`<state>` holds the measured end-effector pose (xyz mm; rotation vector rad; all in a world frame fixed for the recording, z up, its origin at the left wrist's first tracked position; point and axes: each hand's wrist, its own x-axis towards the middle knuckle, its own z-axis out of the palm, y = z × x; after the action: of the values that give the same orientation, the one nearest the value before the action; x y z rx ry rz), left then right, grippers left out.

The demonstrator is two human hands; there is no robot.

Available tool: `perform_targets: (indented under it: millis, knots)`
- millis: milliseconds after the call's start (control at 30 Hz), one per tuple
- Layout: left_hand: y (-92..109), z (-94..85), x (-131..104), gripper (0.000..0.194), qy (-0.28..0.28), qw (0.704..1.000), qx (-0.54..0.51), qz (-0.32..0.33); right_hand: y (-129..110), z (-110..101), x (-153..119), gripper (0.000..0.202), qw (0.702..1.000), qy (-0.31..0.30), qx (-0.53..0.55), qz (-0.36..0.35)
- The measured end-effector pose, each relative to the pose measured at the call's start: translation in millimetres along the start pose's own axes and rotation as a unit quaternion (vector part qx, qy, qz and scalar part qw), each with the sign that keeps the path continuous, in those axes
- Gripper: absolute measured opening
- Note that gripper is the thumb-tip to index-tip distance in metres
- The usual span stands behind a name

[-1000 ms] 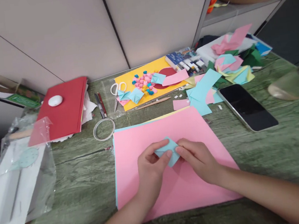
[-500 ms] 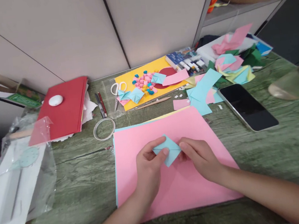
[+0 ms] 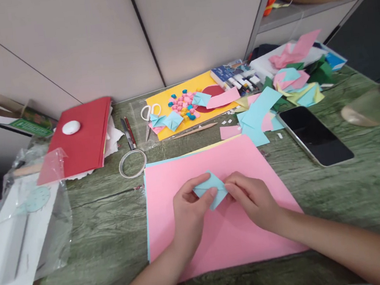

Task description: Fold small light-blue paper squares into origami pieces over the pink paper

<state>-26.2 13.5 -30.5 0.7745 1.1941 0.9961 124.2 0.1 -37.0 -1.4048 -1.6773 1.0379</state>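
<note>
A small folded light-blue paper (image 3: 213, 189) is held between both hands above a stack of coloured sheets. My left hand (image 3: 190, 207) grips it from the left, thumb on its face and fingers at its far edge and behind. At its right corner, my right hand (image 3: 250, 196) pinches the paper between thumb and forefinger. A crease line crosses the folded piece. Under the hands lies the pink sheet (image 3: 190, 253), with blue and yellow edges showing beneath it. The fingers behind the paper are partly hidden.
A tape roll (image 3: 132, 164), white-handled scissors (image 3: 151, 113) and a wooden pencil (image 3: 195, 130) lie beyond the sheets. To the right are a phone (image 3: 316, 136) and paper scraps (image 3: 258, 115). A red folder (image 3: 79, 147) bearing a white mouse (image 3: 71, 127) and a clear plastic bag (image 3: 54, 233) are left.
The right hand has shifted slightly left, with the pinched corner of the blue paper drawn in a little. The left hand's thumb has slid slightly right across the paper.
</note>
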Motion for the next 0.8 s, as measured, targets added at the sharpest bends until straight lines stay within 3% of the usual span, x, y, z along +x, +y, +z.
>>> perform_targets:
  millis: [233,467,667,800]
  knots:
    - [-2.5,-1.1,0.1,0.027,-0.002,0.999,0.037,0.029,-1.1,-2.2,0.7,0.036,0.99,-0.012,0.141,0.022]
    - [4.7,3.9,-5.3,0.021,-0.016,0.992,0.092,0.081,-2.5,-1.2,0.6,0.029,0.997,-0.027,0.062,0.032]
    - [1.1,2.1,-5.7,0.022,-0.027,0.995,0.07,0.066,-1.9,0.5,-1.7,0.031,0.997,-0.031,0.06,0.03]
    - [1.5,2.6,-5.0,0.04,-0.004,0.997,0.058,0.058,-2.1,1.2,-1.6,0.03,0.997,-0.027,0.059,0.03]
